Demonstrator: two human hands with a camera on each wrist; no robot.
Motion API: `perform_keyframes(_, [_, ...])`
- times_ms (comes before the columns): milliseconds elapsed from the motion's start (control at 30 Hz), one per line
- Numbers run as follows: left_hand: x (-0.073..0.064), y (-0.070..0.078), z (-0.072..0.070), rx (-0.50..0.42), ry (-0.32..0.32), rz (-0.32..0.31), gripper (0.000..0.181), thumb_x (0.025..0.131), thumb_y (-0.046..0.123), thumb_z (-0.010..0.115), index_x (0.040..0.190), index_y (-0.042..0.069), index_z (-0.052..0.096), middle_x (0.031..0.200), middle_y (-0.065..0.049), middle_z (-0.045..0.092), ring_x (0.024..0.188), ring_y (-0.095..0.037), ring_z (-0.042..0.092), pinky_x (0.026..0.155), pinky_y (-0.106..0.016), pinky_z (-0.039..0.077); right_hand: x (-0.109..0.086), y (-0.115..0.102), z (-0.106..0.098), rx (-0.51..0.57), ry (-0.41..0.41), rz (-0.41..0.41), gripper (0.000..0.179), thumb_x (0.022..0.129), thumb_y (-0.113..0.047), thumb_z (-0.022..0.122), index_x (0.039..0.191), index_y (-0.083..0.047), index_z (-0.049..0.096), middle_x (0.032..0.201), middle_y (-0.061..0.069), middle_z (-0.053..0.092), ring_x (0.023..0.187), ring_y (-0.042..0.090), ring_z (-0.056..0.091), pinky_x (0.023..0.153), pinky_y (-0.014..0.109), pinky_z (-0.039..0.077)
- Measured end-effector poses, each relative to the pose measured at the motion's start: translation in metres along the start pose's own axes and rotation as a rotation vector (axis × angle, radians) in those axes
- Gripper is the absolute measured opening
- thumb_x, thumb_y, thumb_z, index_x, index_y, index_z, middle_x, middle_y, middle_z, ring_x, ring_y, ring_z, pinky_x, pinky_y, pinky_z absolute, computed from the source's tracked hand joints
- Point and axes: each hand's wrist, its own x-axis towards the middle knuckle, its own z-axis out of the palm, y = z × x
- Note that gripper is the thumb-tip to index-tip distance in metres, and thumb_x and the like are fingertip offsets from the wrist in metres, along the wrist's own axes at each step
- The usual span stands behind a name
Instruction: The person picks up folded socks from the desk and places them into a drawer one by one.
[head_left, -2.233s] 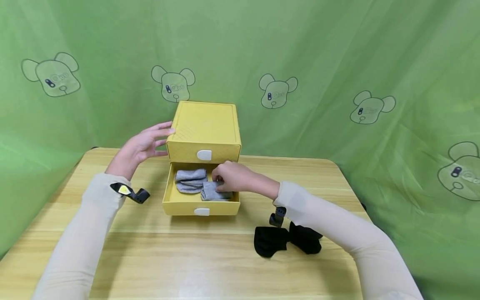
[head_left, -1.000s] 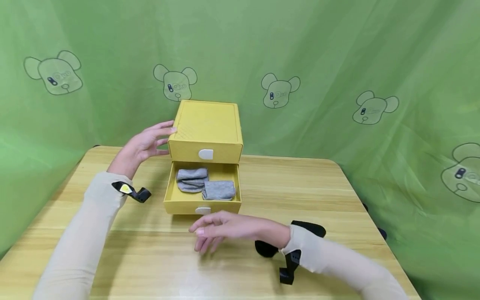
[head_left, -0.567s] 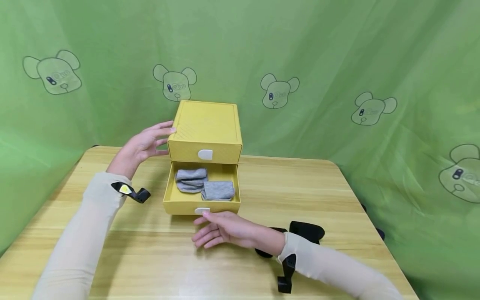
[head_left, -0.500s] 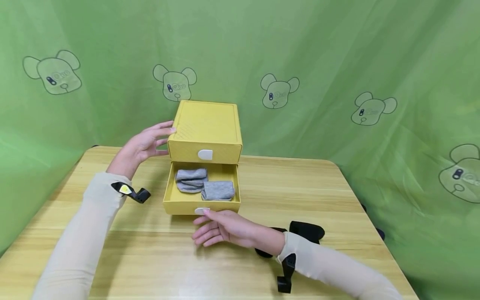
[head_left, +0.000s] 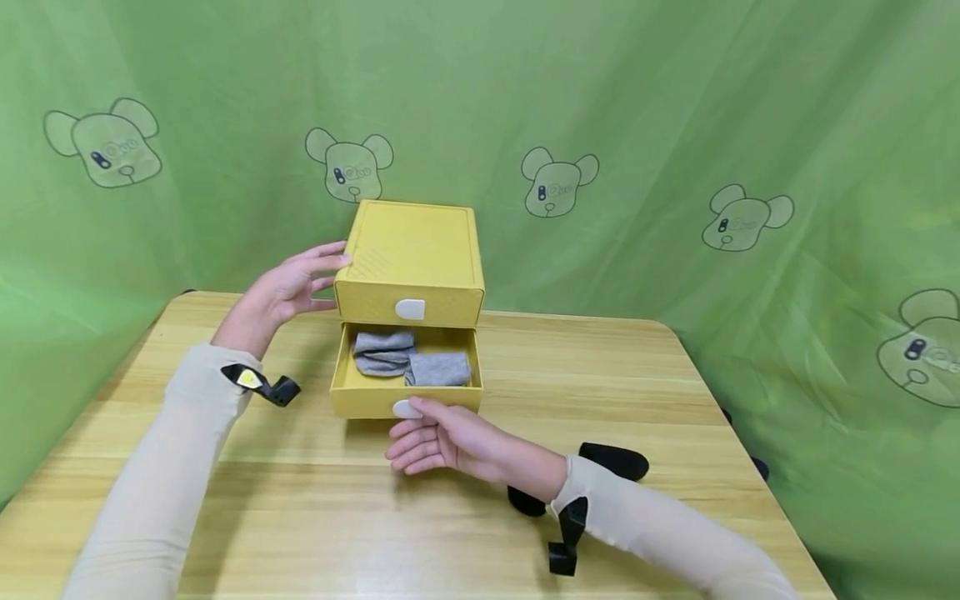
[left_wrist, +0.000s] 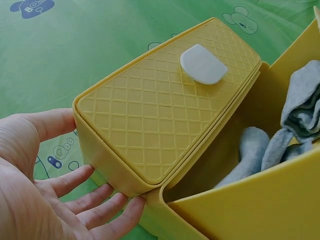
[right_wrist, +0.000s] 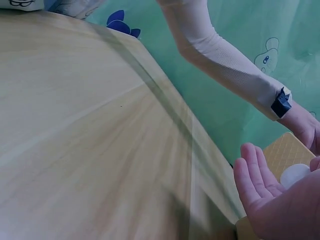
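A yellow two-drawer storage box [head_left: 416, 242] stands at the back of the table, its lower drawer [head_left: 367, 404] pulled out. Inside that drawer lie two folded grey socks, one at the left [head_left: 384, 360] and one at the right [head_left: 441, 368]. With spread fingers my left hand [head_left: 285, 287] touches the box's left side; the left wrist view shows its fingertips [left_wrist: 131, 205] along the box's lower edge. My right hand [head_left: 468, 446] is at the lower drawer's front, the thumb on its white tab [head_left: 406, 408]. The other fingers lie loosely below it, holding nothing.
A pair of black socks [head_left: 617, 461] lies on the wooden table [head_left: 315, 517], partly hidden behind the right wrist. The upper drawer with its white tab [head_left: 410, 309] is closed. A green curtain [head_left: 637, 108] hangs behind.
The right hand left the right grey sock, came out of the drawer and moved down to the drawer's front. The lower drawer has slid slightly inward. The left hand stayed on the box.
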Motion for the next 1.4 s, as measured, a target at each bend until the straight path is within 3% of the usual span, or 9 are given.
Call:
perform_keyframes(400, [0.001,0.001,0.001,0.012,0.001,0.002,0.075,0.105,0.027,0.057,0.165,0.025,0.012,0.173,-0.004,0.009,0.159,-0.029,0.01,0.128,-0.058,0.015,0.02,-0.014,-0.009,-0.056,0.048,-0.014,0.064,0.108,-0.042,0.037,0.131,0.016,0.053,0.088,0.002,0.076,0.082,0.015,0.075,0.083,0.03,0.063])
perform_keyframes(700, [0.0,0.002,0.0,0.018,-0.002,0.004,0.076,0.104,0.029,0.058,0.165,0.025,0.012,0.173,-0.004,0.008,0.16,-0.03,0.008,0.128,-0.059,0.014,0.041,-0.026,-0.022,-0.099,0.096,-0.07,0.068,0.107,-0.045,0.037,0.129,0.016,0.055,0.087,0.001,0.075,0.081,0.015,0.074,0.084,0.031,0.063])
perform_keyframes(1200, [-0.001,0.001,-0.001,0.012,0.011,0.008,0.075,0.104,0.028,0.058,0.165,0.024,0.013,0.173,-0.005,0.01,0.159,-0.03,0.009,0.128,-0.059,0.014,0.063,-0.036,-0.033,-0.052,0.139,-0.119,0.063,0.108,-0.043,0.038,0.126,0.015,0.057,0.085,0.004,0.076,0.078,0.016,0.075,0.08,0.031,0.063])
perform_keyframes(1400, [-0.001,0.001,0.0,0.01,0.001,0.002,0.076,0.104,0.027,0.058,0.165,0.023,0.011,0.173,-0.006,0.01,0.159,-0.03,0.009,0.128,-0.059,0.014,0.069,-0.042,-0.038,-0.008,0.158,-0.111,0.058,0.107,-0.042,0.042,0.121,0.011,0.061,0.084,0.006,0.076,0.078,0.019,0.075,0.086,0.036,0.063])
